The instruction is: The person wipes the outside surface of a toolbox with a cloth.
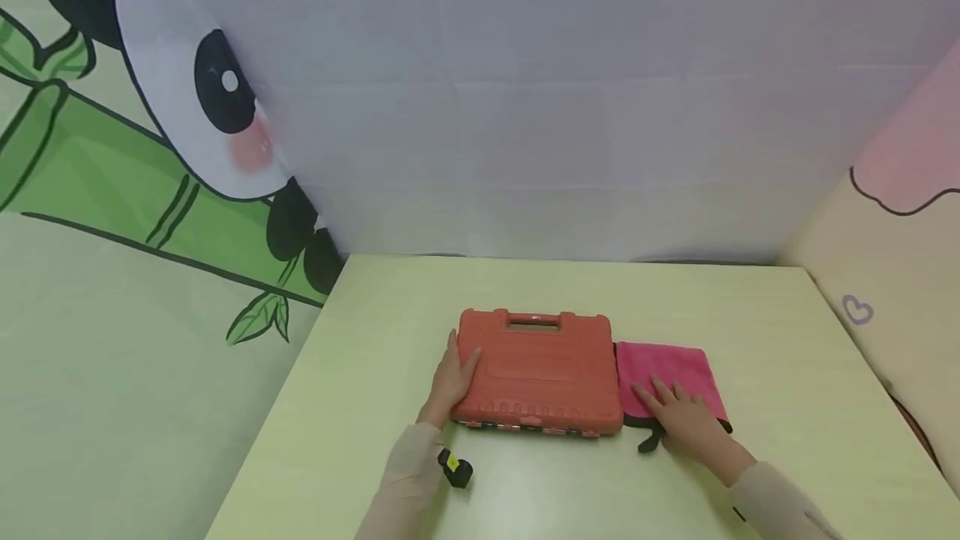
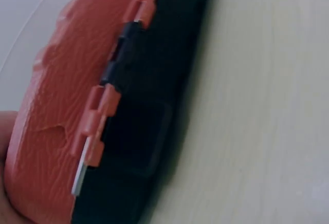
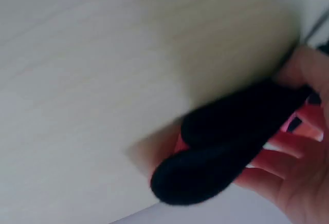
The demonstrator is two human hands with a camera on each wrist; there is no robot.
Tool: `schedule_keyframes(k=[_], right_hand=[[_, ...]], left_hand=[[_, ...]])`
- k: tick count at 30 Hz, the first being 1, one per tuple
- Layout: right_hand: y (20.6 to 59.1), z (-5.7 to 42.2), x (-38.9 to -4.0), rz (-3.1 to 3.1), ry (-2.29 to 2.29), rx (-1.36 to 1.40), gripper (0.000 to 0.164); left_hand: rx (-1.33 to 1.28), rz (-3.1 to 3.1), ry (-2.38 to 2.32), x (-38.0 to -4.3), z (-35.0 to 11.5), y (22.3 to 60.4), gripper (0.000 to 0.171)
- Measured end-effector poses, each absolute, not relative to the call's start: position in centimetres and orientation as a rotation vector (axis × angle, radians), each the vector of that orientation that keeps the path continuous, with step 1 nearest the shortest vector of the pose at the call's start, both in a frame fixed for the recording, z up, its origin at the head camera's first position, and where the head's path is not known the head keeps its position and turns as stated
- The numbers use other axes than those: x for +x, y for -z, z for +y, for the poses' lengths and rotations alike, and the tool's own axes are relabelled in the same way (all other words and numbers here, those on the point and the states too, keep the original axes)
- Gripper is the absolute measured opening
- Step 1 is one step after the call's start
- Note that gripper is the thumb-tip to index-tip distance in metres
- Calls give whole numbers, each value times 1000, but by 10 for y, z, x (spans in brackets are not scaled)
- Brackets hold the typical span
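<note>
A red plastic carrying case [image 1: 540, 365] lies flat on the table, its handle toward the back wall and its latches along the front edge. My left hand [image 1: 450, 375] rests along the case's left side, thumb on the lid and fingers straight against the edge. In the left wrist view the black lower half of the case [image 2: 136, 116] shows beneath the red lid. Right beside the case lies a folded pink cloth [image 1: 660, 361] with black edging. Spread fingers of my right hand [image 1: 693, 423] press on top of it. A black edge [image 3: 216, 157] bulges in rounded folds in the right wrist view.
The pale table [image 1: 360, 340] reaches back to a plain wall. A cartoon panda and bamboo print [image 1: 150, 165] covers the left wall. A small black device with a yellow label [image 1: 455, 468] sits at the left wrist.
</note>
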State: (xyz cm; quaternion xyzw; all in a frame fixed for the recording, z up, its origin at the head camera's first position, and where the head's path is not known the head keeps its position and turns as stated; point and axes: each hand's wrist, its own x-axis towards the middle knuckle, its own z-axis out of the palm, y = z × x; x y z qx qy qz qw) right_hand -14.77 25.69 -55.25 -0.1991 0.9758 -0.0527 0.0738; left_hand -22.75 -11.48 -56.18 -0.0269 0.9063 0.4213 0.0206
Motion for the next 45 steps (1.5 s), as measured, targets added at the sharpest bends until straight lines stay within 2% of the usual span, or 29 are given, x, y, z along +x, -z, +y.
schedule_keyframes(k=[8, 11, 15, 20, 26, 31, 35, 38, 40, 45], right_hand=[[553, 256, -171, 3067, 110, -710, 45], [549, 262, -184, 3155, 268, -564, 24], [535, 270, -193, 3246, 531, -288, 15], [497, 269, -199, 3354, 735, -142, 31], [468, 244, -195, 3582, 878, -296, 33], [481, 202, -169, 3458, 750, -591, 43], [509, 173, -146, 3112, 485, -797, 68], [524, 165, -139, 2991, 395, -841, 82], [529, 165, -138, 2972, 416, -839, 84], [522, 172, -143, 2847, 577, -804, 77]], left_hand=[[-183, 2707, -1402, -237, -125, 558, 70], [-189, 2687, -1421, -235, -126, 558, 70], [-187, 2663, -1439, -232, -126, 560, 72], [-200, 2651, -1466, -230, -126, 562, 72], [-209, 2618, -1496, -227, -124, 562, 73], [-212, 2622, -1487, -225, -122, 563, 73], [-200, 2628, -1489, -226, -120, 562, 72], [-190, 2631, -1490, -227, -120, 560, 72], [-186, 2634, -1492, -228, -119, 560, 72], [-183, 2623, -1500, -225, -120, 560, 71]])
